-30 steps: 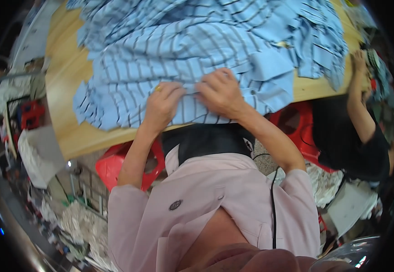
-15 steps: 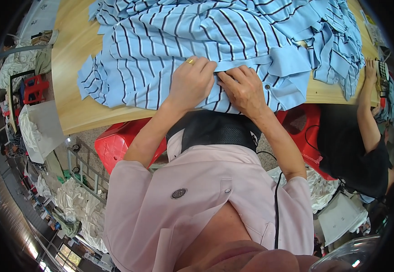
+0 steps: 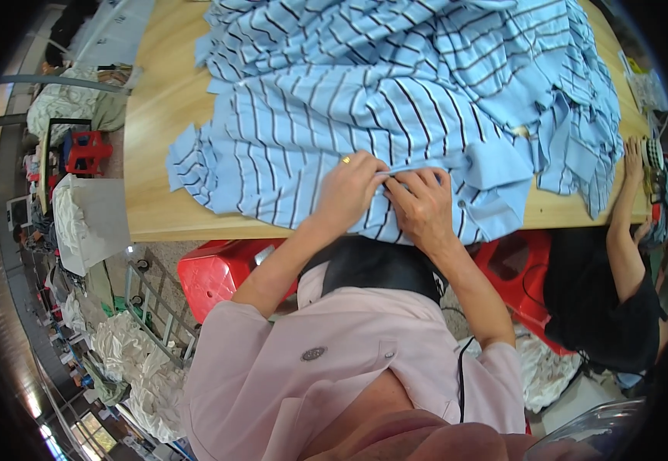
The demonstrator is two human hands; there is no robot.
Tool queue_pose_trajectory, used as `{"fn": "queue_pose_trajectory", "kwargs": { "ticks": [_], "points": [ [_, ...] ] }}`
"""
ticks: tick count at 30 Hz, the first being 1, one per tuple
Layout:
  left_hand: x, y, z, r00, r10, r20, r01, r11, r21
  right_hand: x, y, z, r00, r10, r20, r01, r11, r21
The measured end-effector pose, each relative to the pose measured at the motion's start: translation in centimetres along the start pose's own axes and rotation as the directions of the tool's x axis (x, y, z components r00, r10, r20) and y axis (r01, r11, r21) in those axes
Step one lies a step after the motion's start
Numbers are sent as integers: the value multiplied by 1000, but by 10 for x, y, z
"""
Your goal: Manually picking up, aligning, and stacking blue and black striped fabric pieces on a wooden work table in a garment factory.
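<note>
A light blue shirt with dark and white stripes [image 3: 280, 131] lies rumpled along the table's near edge. My left hand [image 3: 352, 194], a gold ring on one finger, pinches the plain blue edge strip of the shirt. Right beside it, my right hand [image 3: 425, 203] has its fingers closed on the same strip, the fingertips of both hands nearly touching. A small dark button [image 3: 461, 204] shows on the cloth just right of my right hand. What lies under my fingertips is hidden.
More striped blue garments [image 3: 495, 69] are heaped at the back and right of the wooden table [image 3: 157, 192]. Red plastic stools [image 3: 215, 276] stand below its near edge. At the right, a co-worker's arm [image 3: 622, 207] rests at the table. White cloth piles [image 3: 130, 353] lie at the left.
The whole view has shifted, so the table and shirt sit lower and slightly to the right. Both hands stay at the strip, with the right fingers a little differently bent.
</note>
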State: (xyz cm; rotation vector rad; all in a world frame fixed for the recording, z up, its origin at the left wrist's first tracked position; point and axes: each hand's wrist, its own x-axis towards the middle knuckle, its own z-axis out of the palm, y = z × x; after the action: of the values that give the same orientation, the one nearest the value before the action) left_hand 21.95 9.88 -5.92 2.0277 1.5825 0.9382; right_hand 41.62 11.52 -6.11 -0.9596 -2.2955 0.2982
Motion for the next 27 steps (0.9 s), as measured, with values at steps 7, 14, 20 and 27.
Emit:
{"fn": "queue_pose_trajectory", "kwargs": {
  "ticks": [7,14,20,27],
  "points": [
    [0,-5,1,998,42,-36,-40,998,54,6,2,7,997,-73,-11,73,997,-19],
    [9,-12,-1,993,-119,22,121,981,-148,1,8,8,979,-198,-56,193,978,-83],
    [9,-15,-13,971,-177,159,223,912,-343,4,8,6,969,-229,-92,219,970,-105],
    [3,-15,-18,971,-34,235,92,967,-240,-2,8,2,961,-264,-83,252,959,-126]
  ]
}}
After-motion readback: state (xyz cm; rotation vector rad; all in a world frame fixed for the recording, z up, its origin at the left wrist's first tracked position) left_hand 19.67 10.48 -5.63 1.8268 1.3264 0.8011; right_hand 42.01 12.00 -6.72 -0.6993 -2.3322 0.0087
